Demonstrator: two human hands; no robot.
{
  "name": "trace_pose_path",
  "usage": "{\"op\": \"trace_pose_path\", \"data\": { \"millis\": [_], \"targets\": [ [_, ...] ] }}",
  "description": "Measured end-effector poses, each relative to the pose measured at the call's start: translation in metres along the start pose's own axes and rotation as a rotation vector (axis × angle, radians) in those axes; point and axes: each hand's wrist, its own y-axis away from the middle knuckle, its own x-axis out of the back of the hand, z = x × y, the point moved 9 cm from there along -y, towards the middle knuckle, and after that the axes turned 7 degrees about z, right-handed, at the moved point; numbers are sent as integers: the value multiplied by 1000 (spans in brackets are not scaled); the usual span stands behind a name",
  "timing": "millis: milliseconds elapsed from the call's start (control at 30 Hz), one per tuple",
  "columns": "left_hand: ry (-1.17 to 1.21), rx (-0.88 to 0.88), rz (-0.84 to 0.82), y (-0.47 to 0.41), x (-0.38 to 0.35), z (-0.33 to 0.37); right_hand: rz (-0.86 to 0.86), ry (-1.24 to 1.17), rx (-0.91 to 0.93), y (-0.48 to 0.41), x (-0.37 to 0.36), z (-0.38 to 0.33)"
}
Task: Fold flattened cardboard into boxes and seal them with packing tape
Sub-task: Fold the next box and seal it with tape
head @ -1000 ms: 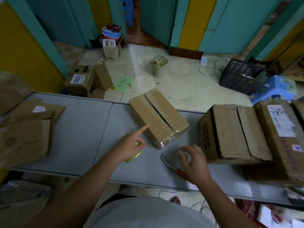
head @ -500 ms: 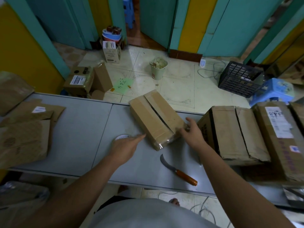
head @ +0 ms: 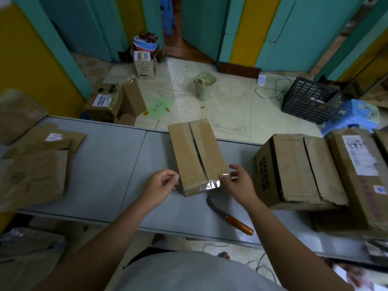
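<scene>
A small cardboard box (head: 197, 156) lies on the grey table (head: 105, 164). Its top flaps are closed with a narrow gap, and clear tape shines on its near end. My right hand (head: 237, 183) grips the box's near right corner, thumb on top and fingers along the side. My left hand (head: 161, 185) is at the near left corner with fingers curled and thumb meeting the fingertips. What it holds, if anything, is hidden. No tape roll is in sight.
A curved knife (head: 228, 217) with an orange handle lies just in front of the box. Large taped boxes (head: 298, 169) stand at the right. Flattened cardboard (head: 35, 171) is piled at the left. Beyond the table are a bin (head: 204, 86) and a black crate (head: 308, 99).
The knife was put down on the table. Both hands came to the small box, which has turned to point away from me. The tape roll seen by my left hand is out of sight.
</scene>
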Motion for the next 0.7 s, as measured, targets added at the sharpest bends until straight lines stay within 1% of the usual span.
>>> {"op": "trace_pose_path", "data": {
  "millis": [133,433,600,700],
  "targets": [
    [174,116,-63,7,-6,0,8,-21,-10,4,-1,1],
    [428,389,-54,9,-7,-21,-40,-69,-25,13,-6,5],
    [369,404,-41,4,-7,-20,-37,-61,24,15,-6,4],
    [299,315,-15,1,-3,-14,-18,-78,-6,17,-5,9]
  ]
}}
